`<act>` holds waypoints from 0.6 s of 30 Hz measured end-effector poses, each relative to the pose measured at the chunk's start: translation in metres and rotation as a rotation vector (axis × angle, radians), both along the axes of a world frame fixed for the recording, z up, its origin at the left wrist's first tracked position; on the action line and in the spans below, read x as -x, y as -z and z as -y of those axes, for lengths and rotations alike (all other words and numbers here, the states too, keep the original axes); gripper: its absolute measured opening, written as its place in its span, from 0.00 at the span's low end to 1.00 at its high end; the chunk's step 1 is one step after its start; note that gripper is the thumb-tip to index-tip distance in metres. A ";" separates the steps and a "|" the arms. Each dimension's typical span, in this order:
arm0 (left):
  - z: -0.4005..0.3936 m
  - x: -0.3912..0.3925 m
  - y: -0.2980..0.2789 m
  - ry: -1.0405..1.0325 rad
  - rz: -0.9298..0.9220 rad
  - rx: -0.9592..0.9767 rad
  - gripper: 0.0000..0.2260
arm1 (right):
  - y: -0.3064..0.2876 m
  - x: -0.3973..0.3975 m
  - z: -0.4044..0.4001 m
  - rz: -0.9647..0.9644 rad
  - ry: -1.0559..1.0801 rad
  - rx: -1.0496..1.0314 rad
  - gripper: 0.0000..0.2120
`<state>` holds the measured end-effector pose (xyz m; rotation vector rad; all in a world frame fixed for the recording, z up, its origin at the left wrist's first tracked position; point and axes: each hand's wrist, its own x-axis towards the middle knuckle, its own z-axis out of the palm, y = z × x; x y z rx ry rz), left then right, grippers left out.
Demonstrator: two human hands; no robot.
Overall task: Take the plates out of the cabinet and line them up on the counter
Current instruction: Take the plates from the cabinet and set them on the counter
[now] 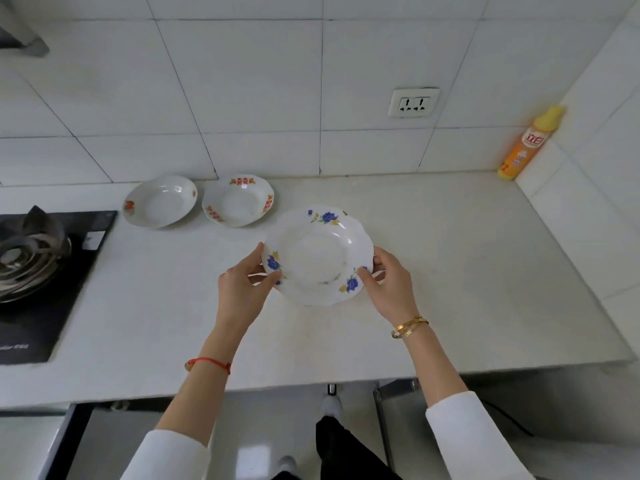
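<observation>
Over the white stone counter (450,271), from the left, we see a black gas hob (41,278), two white red-patterned plates (160,201) (238,199) side by side near the wall, then our left hand (242,289) and right hand (389,285), fingers gripping opposite rims of a white blue-flowered scalloped plate (317,256).

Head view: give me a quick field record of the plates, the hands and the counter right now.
held plate: white scalloped plate with blue flowers, gripped at opposite rims by left hand and right hand
plates on counter: white plate with orange marks; white plate with red-orange rim pattern, side by side near the tiled wall
counter: white stone counter
free space in row: right of the two plates
other: orange bottle with yellow cap in far right corner
</observation>
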<state>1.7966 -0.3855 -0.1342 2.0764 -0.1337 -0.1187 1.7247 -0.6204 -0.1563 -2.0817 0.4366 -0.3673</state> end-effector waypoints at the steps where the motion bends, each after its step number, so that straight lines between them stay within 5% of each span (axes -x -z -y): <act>1: 0.010 -0.012 0.001 -0.011 -0.009 0.004 0.26 | 0.001 -0.015 0.010 -0.008 -0.005 0.005 0.12; 18: 0.110 -0.192 0.056 -0.105 -0.086 -0.029 0.28 | 0.054 -0.228 0.109 -0.191 -0.116 0.036 0.10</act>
